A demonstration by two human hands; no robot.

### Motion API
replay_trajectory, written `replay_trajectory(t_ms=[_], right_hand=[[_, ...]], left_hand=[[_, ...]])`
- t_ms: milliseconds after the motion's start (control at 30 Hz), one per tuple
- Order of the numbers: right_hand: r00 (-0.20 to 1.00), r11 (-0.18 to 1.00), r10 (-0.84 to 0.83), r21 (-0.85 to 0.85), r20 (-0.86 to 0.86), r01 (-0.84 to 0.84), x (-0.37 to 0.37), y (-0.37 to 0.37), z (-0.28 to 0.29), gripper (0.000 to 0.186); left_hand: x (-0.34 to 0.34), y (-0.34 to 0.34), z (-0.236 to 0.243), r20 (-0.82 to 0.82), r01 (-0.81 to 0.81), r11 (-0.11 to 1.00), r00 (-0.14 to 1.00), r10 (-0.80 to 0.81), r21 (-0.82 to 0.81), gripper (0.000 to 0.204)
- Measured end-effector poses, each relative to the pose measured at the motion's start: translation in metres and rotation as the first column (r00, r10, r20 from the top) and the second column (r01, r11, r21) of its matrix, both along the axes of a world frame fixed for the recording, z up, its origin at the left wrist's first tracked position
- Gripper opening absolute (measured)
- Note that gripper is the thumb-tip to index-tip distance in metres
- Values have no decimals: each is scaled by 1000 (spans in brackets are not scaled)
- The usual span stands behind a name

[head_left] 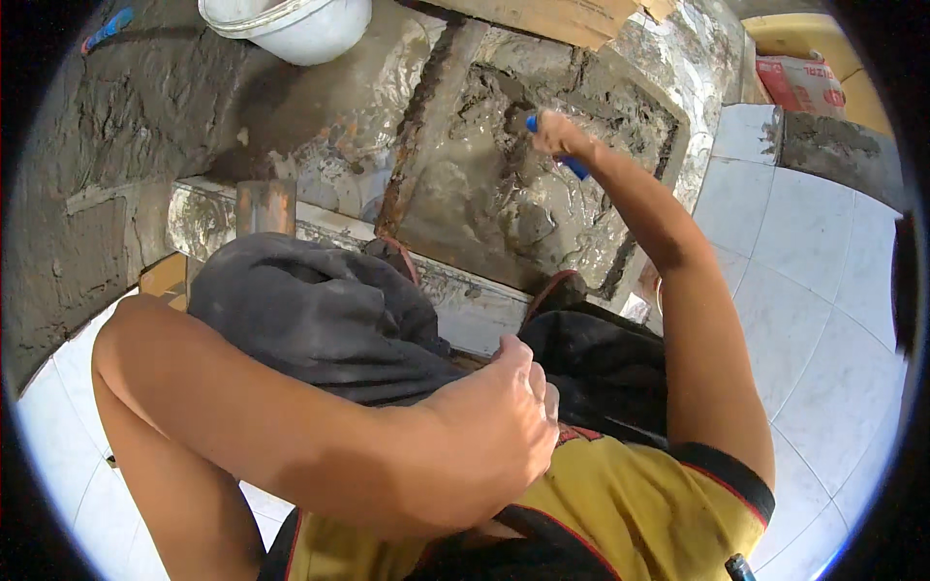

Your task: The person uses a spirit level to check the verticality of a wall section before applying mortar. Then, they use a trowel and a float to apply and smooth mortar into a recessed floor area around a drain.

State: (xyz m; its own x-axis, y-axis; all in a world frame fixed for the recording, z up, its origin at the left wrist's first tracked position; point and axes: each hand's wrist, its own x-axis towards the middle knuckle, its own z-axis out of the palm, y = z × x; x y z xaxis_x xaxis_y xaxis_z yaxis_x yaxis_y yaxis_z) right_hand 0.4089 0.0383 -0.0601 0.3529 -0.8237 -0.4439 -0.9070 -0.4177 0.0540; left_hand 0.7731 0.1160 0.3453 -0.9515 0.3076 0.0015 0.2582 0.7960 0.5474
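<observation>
My right hand (pixel 562 137) reaches out over a shallow square bed of wet grey cement (pixel 475 184), its fingers closed round the blue handle of a trowel (pixel 573 167). Motion blurs this hand, and the trowel's blade does not stand out from the cement. The cement is shiny and lumpy, with ridges pushed up toward its far side. Close to my chest, my left hand (pixel 494 426) is curled with its back toward me. Its palm is hidden, so anything inside it cannot be made out.
A white bucket (pixel 310 34) stands beyond the bed at left. Cardboard (pixel 552 17) lies along the far edge. White tiles (pixel 775 290) cover the right side, near a red and white sack (pixel 799 82). A rough cement wall (pixel 107 145) rises at left, with a small blue object (pixel 108 29).
</observation>
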Motion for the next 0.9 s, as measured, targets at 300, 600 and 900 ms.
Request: replay_trajectory(t_ms=[300, 600, 900], right_hand=[[867, 884, -416, 346, 274, 315, 54, 81, 25, 34], [965, 999, -32, 37, 262, 23, -17, 88, 152, 25], [828, 820, -531, 357, 184, 447, -19, 38, 42, 47]], left_hand=[[-10, -2, -9, -1, 13, 1000, 1000, -13, 5, 21], [-22, 3, -12, 131, 59, 997, 990, -51, -59, 21], [-37, -18, -22, 379, 54, 991, 925, -3, -124, 20]])
